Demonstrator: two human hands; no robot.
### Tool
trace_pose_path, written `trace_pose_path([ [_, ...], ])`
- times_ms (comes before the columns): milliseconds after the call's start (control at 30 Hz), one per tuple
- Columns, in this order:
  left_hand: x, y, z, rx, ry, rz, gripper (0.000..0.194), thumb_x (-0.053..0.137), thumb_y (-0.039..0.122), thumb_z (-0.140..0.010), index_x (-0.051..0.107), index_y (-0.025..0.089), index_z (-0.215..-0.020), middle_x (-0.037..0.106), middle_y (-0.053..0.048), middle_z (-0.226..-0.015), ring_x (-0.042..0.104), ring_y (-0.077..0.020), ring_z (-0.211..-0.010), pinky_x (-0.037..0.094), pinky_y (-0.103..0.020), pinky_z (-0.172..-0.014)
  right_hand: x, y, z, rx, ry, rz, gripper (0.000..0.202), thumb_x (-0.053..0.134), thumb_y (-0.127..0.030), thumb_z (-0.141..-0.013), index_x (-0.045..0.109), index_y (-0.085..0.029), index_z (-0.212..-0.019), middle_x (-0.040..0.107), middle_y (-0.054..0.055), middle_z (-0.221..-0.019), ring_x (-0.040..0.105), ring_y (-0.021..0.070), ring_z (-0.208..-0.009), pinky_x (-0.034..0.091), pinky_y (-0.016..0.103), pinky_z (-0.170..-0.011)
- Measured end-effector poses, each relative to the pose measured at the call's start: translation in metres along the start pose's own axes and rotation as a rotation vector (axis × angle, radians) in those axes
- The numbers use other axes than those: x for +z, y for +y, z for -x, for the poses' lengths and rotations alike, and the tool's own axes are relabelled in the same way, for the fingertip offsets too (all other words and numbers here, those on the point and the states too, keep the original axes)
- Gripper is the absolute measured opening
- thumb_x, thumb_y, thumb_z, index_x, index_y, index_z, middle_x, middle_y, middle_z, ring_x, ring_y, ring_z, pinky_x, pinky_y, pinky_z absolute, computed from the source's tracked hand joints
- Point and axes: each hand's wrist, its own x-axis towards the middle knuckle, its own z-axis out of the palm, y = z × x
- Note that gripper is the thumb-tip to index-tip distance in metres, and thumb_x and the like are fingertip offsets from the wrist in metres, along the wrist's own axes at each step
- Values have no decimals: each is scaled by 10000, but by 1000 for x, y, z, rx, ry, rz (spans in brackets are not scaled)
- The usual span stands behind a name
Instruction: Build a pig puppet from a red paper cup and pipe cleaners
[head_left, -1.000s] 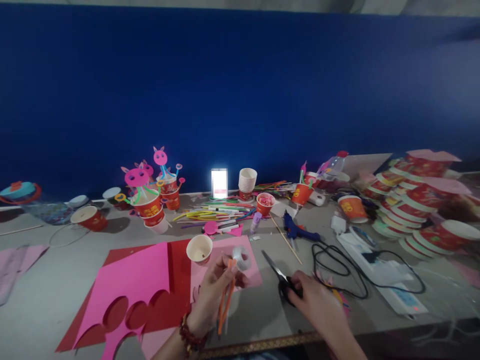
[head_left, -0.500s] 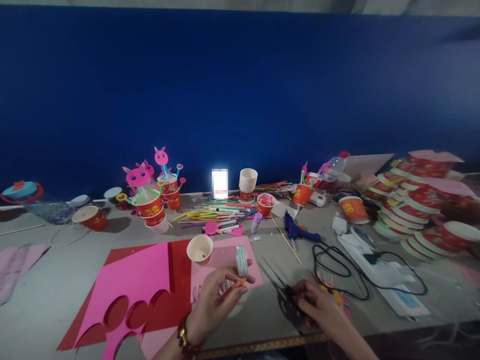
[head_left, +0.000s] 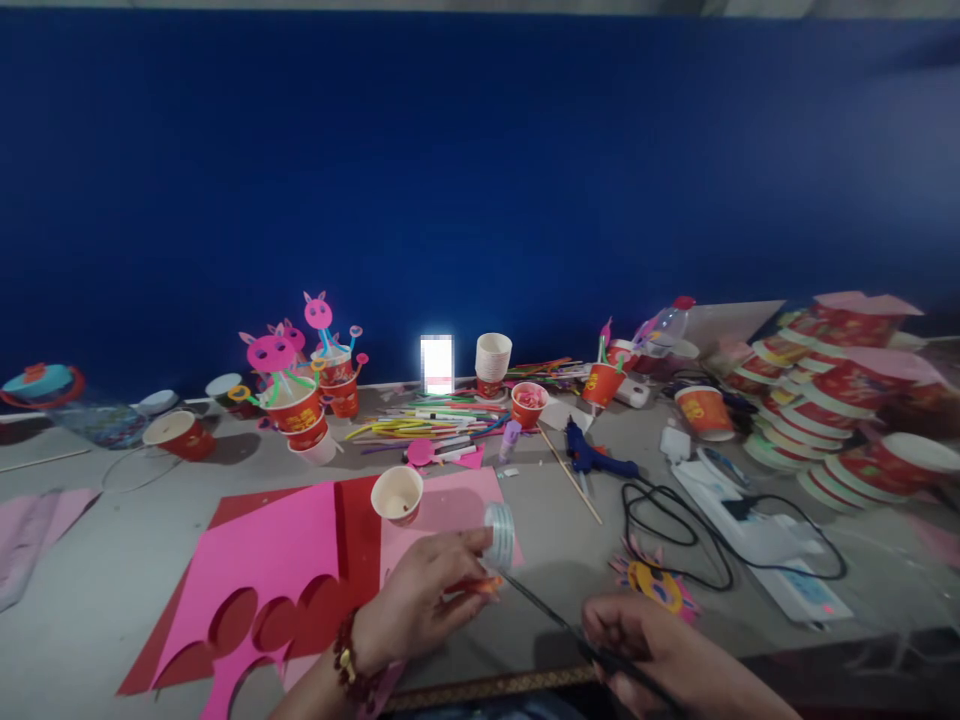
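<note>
My left hand (head_left: 431,595), a beaded bracelet at its wrist, is closed on a small orange piece (head_left: 484,584). A roll of clear tape (head_left: 499,535) hangs at its fingers. Dark scissors (head_left: 551,612) are held in my right hand (head_left: 637,640), their blades pointing left, with the tip near the tape roll and the orange piece. The scissors' handles are partly hidden by my right fingers. Just behind my left hand stands an open paper cup (head_left: 397,496) on light pink paper (head_left: 450,492).
Pink cut-out paper (head_left: 277,540) lies on red paper (head_left: 352,600) at the left. A blue glue gun (head_left: 596,455), its cord and a power strip (head_left: 780,570) are at the right. Stacked red cups (head_left: 825,400) stand far right; balloons and pens (head_left: 427,425) lie behind.
My right hand has lifted the scissors and brought their tip to the left, close to my left hand. The tape roll has turned and sits slightly lower and farther right. The yellow-and-pink cut-out is now uncovered.
</note>
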Motion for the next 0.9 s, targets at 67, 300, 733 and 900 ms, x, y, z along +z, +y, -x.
trace_pose_path([
  [67,-1,0,-1,3,-27,16,106,651,175,-905,562,231,-916,766,-124,-1158,755,-194,-929,569,-274,-833,1,-3,-4,7,-25,-13,196,599,-181,-584,410,-220,-620,543,-91,-502,414,38,-402,289,137,-419],
  [300,-3,-5,2,1,-96,3,100,665,192,-904,570,223,-910,752,-138,-1197,727,-228,-1093,546,-273,-871,4,-6,-9,13,-33,-19,198,594,-207,-605,398,-227,-623,598,-81,-496,452,44,-371,343,138,-422],
  [733,-9,-6,-4,-4,-140,187,65,642,134,-917,646,197,-938,719,-161,-1206,688,-243,-1157,535,-308,-935,6,7,-16,-35,21,-4,230,591,-207,-620,364,-227,-589,484,-106,-414,373,29,-323,258,104,-350],
  [900,-1,-11,-3,-174,11,627,74,722,163,-877,656,178,-845,656,-157,-1328,698,-291,-1148,537,-410,-971,-6,11,-7,-101,25,-29,326,720,-312,-607,405,-226,-616,534,-81,-490,438,54,-341,340,152,-370],
])
